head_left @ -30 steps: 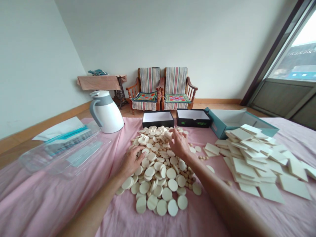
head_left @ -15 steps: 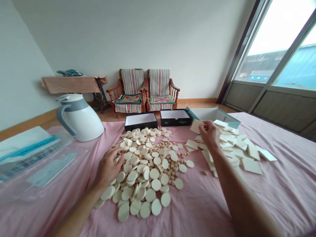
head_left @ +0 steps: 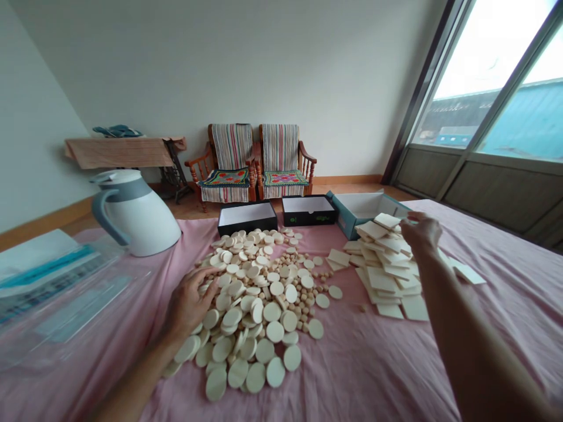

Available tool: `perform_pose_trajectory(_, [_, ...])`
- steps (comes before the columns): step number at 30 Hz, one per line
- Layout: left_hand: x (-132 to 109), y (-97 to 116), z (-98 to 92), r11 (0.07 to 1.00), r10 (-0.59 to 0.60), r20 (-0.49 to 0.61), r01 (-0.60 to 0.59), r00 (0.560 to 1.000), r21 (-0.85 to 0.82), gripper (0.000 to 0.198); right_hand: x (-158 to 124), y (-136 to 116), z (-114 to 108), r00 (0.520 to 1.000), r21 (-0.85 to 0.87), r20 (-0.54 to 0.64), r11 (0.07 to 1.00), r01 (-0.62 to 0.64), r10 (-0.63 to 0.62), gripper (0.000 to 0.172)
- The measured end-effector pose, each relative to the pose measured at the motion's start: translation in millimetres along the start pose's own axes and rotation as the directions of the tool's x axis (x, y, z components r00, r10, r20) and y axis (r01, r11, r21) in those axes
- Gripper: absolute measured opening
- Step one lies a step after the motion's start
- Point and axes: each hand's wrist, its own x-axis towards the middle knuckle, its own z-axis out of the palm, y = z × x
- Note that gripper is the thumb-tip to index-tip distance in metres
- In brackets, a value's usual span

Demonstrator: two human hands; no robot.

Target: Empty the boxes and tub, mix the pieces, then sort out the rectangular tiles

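Down on the pink sheet [head_left: 352, 375], the left hand [head_left: 189, 305] sits open, fingers spread over the near side of a big heap of round discs [head_left: 250, 310], gripping nothing! Just past the heap's right edge, small wooden beads [head_left: 303, 287] lie scattered, and next comes a jumbled pile of square tiles [head_left: 387, 275]. Above its far side hangs the right hand [head_left: 420, 231], fingers curled; whether they're pinching a tile, you can't tell from here. Farther out, two open black boxes [head_left: 247, 217] and a teal box [head_left: 365, 211] line the sheet's far edge, with a white jug [head_left: 134, 214] standing left, beyond clear plastic packaging [head_left: 65, 293]. Against the wall: two striped armchairs [head_left: 233, 164] beside a draped table [head_left: 118, 152].
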Motion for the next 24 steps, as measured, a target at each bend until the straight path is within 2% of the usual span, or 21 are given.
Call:
perform_pose_trajectory(4, [0.5,-1.0,-0.1,1.000,0.000,0.004,0.000,1.000,0.000,0.031,-31.0,-33.7,-2.6,0.997,0.026,-0.006,0.996,0.082,-0.082,0.038])
perform_pose_trajectory(5, [0.5,-1.1,-0.1,1.000,-0.001,0.004,0.001,1.000,0.002,0.031,-41.5,-43.3,-1.5,0.988,0.029,0.048,0.989,0.143,-0.144,0.036])
perform_pose_trajectory(6, [0.5,-1.1,-0.1,1.000,0.000,0.004,0.000,1.000,0.003,0.031,-52.6,-52.2,0.4,0.961,0.017,0.159,0.973,0.228,-0.228,0.034])
perform_pose_trajectory(7, [0.4,-1.1,-0.1,1.000,0.001,0.004,-0.001,1.000,0.004,0.031,-64.0,-60.0,2.9,0.897,-0.001,0.313,0.944,0.329,-0.312,0.033])
perform_pose_trajectory(9, [0.0,-0.9,-0.1,1.000,0.005,0.005,-0.005,1.000,-0.001,0.031,-86.6,-71.3,9.2,0.681,-0.018,0.613,0.854,0.520,-0.401,0.029])
perform_pose_trajectory(10, [-0.4,-0.9,-0.1,1.000,0.006,0.006,-0.006,1.000,-0.005,0.031,-96.8,-74.8,12.5,0.579,-0.020,0.710,0.810,0.586,-0.401,0.028])
perform_pose_trajectory(11, [-0.7,-0.9,0.1,1.000,0.007,0.008,-0.007,1.000,-0.008,0.031,-105.9,-77.2,15.6,0.520,-0.028,0.762,0.783,0.622,-0.385,0.029])
perform_pose_trajectory(12, [-1.0,-0.9,0.3,1.000,0.007,0.008,-0.007,1.000,-0.009,0.031,-113.5,-78.8,18.5,0.500,-0.043,0.784,0.771,0.635,-0.368,0.030])
perform_pose_trajectory(16, [-1.6,-0.7,1.1,1.000,0.011,0.001,-0.011,1.000,-0.009,0.029,-128.1,-83.2,25.8,0.528,-0.134,0.791,0.755,0.641,-0.308,0.034])
perform_pose_trajectory(24, [-1.0,-0.5,0.2,1.000,0.004,0.013,-0.004,1.000,0.002,0.030,-129.5,-86.8,22.3,0.551,-0.200,0.791,0.740,0.642,-0.265,0.042])
